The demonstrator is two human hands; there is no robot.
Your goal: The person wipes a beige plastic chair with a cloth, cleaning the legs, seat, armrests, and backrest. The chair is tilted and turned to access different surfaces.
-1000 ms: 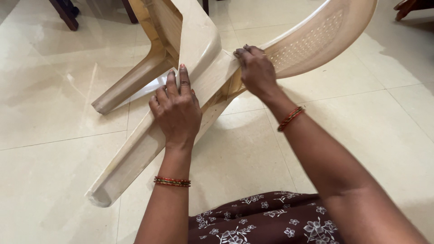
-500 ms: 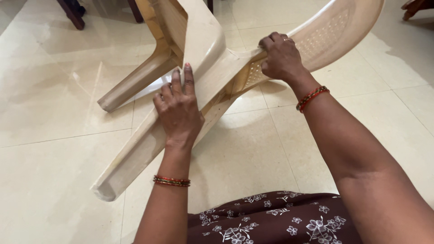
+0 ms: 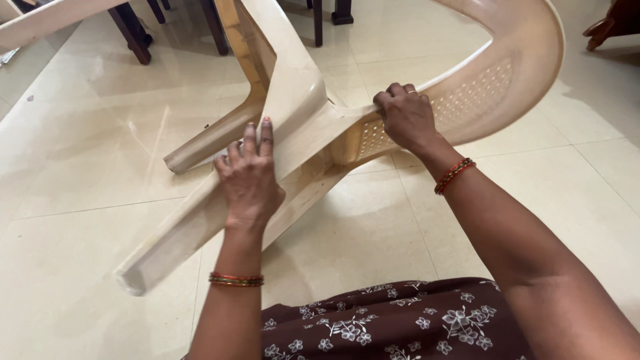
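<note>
A beige plastic chair (image 3: 293,113) lies tipped on its side on the tiled floor, legs pointing toward the lower left. My left hand (image 3: 250,177) rests flat, fingers together, on the nearest chair leg (image 3: 173,243). My right hand (image 3: 405,117) is curled around the rim of the perforated seat (image 3: 480,100), gripping it. Both wrists wear red and gold bangles. My lap, in a dark brown floral fabric (image 3: 400,323), fills the bottom of the view.
Cream floor tiles (image 3: 80,167) stretch all around. Dark wooden furniture legs (image 3: 137,37) stand at the top left and top middle. Another dark wooden piece (image 3: 610,23) pokes in at the top right. A second beige chair part (image 3: 40,20) crosses the top left corner.
My right hand slid further up along the seat rim toward the backrest. The chair has shifted a little in view. My left hand stays flat on the leg.
</note>
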